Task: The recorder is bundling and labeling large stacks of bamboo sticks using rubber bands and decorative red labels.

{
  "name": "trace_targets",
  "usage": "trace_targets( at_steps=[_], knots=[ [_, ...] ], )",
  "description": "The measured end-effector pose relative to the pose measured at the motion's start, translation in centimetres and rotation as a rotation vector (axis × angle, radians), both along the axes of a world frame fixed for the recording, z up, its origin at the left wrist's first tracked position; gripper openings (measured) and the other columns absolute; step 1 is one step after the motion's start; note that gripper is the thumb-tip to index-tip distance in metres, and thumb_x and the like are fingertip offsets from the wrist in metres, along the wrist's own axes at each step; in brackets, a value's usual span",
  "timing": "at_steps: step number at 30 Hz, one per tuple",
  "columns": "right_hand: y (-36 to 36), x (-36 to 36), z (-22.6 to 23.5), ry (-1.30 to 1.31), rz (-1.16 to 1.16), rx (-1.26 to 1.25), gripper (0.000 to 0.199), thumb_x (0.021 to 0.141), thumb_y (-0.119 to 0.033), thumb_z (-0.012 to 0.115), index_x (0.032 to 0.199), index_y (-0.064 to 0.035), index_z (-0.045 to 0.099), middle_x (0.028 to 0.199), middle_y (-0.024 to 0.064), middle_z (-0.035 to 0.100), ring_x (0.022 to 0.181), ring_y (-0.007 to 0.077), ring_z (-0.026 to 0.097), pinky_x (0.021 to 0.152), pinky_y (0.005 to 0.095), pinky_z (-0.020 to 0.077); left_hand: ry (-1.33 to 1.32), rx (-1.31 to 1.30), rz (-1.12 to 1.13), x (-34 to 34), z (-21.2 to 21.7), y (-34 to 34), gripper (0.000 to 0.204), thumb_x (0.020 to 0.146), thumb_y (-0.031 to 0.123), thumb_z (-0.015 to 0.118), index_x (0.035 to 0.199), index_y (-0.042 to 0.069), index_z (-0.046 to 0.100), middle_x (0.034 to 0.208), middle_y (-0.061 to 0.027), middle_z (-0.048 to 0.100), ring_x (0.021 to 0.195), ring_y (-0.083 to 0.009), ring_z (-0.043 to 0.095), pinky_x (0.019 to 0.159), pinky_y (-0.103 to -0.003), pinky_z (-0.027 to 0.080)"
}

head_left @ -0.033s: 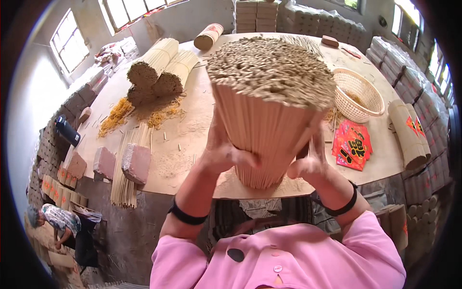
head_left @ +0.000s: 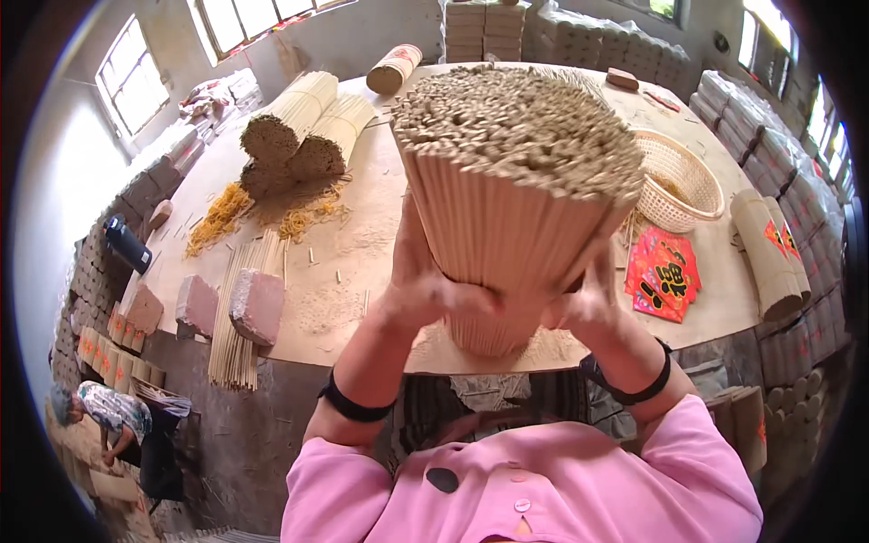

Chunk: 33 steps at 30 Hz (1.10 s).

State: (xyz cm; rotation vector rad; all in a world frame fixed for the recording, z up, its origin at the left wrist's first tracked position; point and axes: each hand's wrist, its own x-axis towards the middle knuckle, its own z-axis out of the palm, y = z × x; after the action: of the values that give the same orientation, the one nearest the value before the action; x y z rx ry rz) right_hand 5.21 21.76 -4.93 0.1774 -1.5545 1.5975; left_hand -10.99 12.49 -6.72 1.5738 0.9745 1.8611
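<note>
A thick bundle of thin tan sticks [head_left: 511, 217] stands upright near the front edge of the table [head_left: 362, 244], its dense top ends facing up at me. My left hand [head_left: 432, 288] is wrapped round its left side, the thumb lying across the front. On the right side my right hand [head_left: 584, 303] grips the same bundle, thumb toward the front. The fingers of both hands are mostly hidden behind the sticks. Right of the bundle lie red cards with black and gold print [head_left: 663, 274], and beyond them stands a woven basket [head_left: 677, 185].
Tied stick bundles [head_left: 299, 127] are stacked at the far left, with yellow rubber bands [head_left: 217, 220] before them. Pinkish blocks [head_left: 257, 308] weigh down loose sticks at front left. Wrapped rolls [head_left: 765, 249] lie at the right edge. A person [head_left: 113, 421] bends at lower left.
The top of the bundle has shifted slightly to the right. My hands have moved a little with it and keep their hold.
</note>
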Motion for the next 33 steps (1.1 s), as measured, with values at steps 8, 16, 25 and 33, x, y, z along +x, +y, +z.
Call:
trace_targets(
  at_steps=[8, 16, 25, 33],
  knots=[
    [0.4, 0.0, 0.8, -0.015, -0.138, 0.22, 0.098, 0.057, -0.055, 0.081, 0.127, 0.0022, 0.044, 0.122, 0.0109, 0.054, 0.119, 0.0222, 0.047, 0.102, 0.0381, 0.035, 0.224, 0.254, 0.084, 0.5, 1.2, -0.8, 0.145, 0.04, 0.037, 0.091, 0.145, 0.007, -0.005, 0.143, -0.0156, 0.028, 0.128, -0.0266, 0.036, 0.106, -0.043, 0.032],
    [1.7, -0.7, 1.5, -0.008, 0.059, -0.002, 0.103, 0.046, -0.025, 0.085, 0.131, 0.0019, 0.034, 0.126, 0.0141, 0.049, 0.115, 0.0232, 0.049, 0.099, 0.0384, 0.0388, 0.206, 0.012, 0.227, -0.6, 2.5, -2.2, 0.104, 0.047, 0.045, 0.088, 0.127, -0.003, 0.04, 0.122, -0.0106, 0.053, 0.116, -0.0215, 0.048, 0.098, -0.037, 0.041],
    [6.0, 0.6, -1.0, -0.132, 0.058, 0.066, 0.125, 0.045, -0.026, 0.091, 0.141, -0.0014, 0.016, 0.129, 0.0143, 0.043, 0.122, 0.0252, 0.041, 0.103, 0.039, 0.0326, 0.135, 0.092, 0.264, -1.7, -1.8, 1.1, 0.112, 0.048, 0.067, 0.075, 0.127, -0.003, 0.04, 0.126, -0.0094, 0.051, 0.118, -0.0219, 0.047, 0.102, -0.038, 0.036],
    [7.0, 0.6, -1.1, 0.031, 0.022, 0.099, 0.115, 0.042, -0.024, 0.091, 0.135, 0.0, 0.028, 0.128, 0.0122, 0.044, 0.118, 0.0199, 0.043, 0.101, 0.0363, 0.0351, 0.173, 0.087, 0.353, 0.1, -4.2, 2.7, 0.122, 0.045, 0.059, 0.082, 0.134, -0.003, 0.027, 0.128, -0.0124, 0.047, 0.119, -0.0231, 0.045, 0.102, -0.037, 0.034]
  ],
)
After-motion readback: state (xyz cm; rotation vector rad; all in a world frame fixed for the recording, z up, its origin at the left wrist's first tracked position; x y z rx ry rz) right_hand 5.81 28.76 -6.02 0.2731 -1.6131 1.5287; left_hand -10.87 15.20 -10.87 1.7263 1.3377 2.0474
